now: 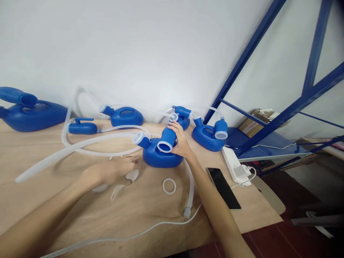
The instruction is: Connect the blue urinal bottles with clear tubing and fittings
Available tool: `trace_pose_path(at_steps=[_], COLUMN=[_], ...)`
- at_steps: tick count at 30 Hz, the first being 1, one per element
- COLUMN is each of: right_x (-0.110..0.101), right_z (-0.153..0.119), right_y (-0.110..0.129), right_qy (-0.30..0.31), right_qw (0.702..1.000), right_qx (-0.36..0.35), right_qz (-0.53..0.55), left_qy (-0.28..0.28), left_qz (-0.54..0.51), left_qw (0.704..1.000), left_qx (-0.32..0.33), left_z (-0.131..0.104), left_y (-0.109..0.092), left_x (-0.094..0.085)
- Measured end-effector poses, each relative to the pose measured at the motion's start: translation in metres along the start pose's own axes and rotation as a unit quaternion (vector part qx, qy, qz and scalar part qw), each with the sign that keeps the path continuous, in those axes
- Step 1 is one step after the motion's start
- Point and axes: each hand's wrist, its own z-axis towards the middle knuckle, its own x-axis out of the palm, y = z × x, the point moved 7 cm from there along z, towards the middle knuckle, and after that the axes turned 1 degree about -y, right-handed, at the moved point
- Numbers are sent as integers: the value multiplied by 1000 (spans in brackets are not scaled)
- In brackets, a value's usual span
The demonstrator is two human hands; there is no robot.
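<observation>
My right hand [180, 139] is wrapped round a blue funnel cup [169, 136] with a white rim, its open mouth facing me. The cup is held over a blue urinal bottle [162, 159], which lies on its side with a white-collared neck [141, 139] pointing left. Left of this bottle, my left hand [116, 170] is low over the table, thumb and fingers closed about a small translucent white piece [132, 175]; blur softens the fingertips. Other clear pieces lie under and beside that hand. A white ring [169, 186] lies in front of the bottle.
More blue urinal bottles [127, 116] with hoses stand along the wall, others at far left [34, 116] and right [206, 138]. A long white hose [77, 145] loops across the left. A phone [223, 188], power strip [236, 166] and cable [139, 234] lie nearby; a blue rack [258, 129] stands right.
</observation>
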Motion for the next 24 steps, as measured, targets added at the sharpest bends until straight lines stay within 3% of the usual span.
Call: trace_pose_path(at_steps=[2, 5, 8, 15, 24], right_x=[0, 3, 5, 2, 7], right_z=[-1, -2, -3, -1, 2], right_y=[0, -2, -5, -2, 2], right_qy=[-22, -33, -44, -52, -55], right_qw=[1000, 999, 998, 999, 996], right_qx=[-9, 7, 27, -4, 67], right_qz=[-10, -20, -20, -2, 8], left_qy=[-35, -194, -304, -362, -316], left_qz=[-43, -69, -18, 172, 172], left_qw=[997, 971, 939, 894, 920], left_qx=[60, 120, 161, 201, 154], left_z=[-2, -2, 10, 52, 50], left_y=[-19, -41, -52, -47, -28], left_x=[-23, -58, -66, -46, -40])
